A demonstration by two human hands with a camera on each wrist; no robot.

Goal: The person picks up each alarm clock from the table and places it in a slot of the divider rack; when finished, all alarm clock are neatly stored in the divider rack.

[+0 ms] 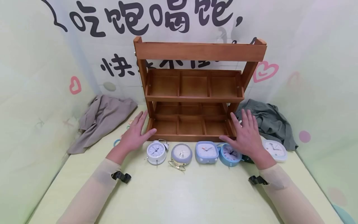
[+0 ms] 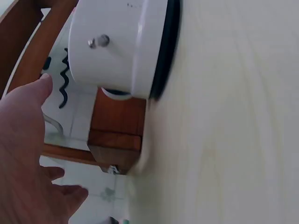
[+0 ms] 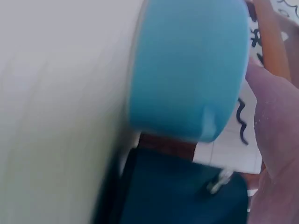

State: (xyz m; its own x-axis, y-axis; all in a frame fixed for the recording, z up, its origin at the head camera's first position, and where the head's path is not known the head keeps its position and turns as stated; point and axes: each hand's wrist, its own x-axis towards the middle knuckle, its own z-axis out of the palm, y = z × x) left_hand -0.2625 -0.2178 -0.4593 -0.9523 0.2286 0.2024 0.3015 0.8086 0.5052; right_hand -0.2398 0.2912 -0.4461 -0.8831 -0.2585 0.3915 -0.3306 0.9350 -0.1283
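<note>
A wooden two-tier shelf (image 1: 193, 137) with divided compartments stands at the back, between both hands. My left hand (image 1: 134, 133), fingers spread, is beside its lower left corner, close over a white twin-bell alarm clock (image 1: 156, 152). On the other side, my right hand (image 1: 247, 138) extends straight fingers near the lower right corner. Below that hand are a round blue alarm clock (image 1: 230, 155) and a dark clock (image 3: 182, 191), mostly hidden in the head view. Neither hand holds anything. The left wrist view shows the white clock's side (image 2: 112, 46) near the thumb.
A round greyish-purple clock (image 1: 181, 154) and a squarish lavender-blue clock (image 1: 207, 152) stand in the row before the shelf. A white clock (image 1: 275, 150) is at far right. A brownish cloth (image 1: 106, 119) lies left, a dark grey cloth (image 1: 269, 123) right. Walls enclose the table (image 1: 179, 193).
</note>
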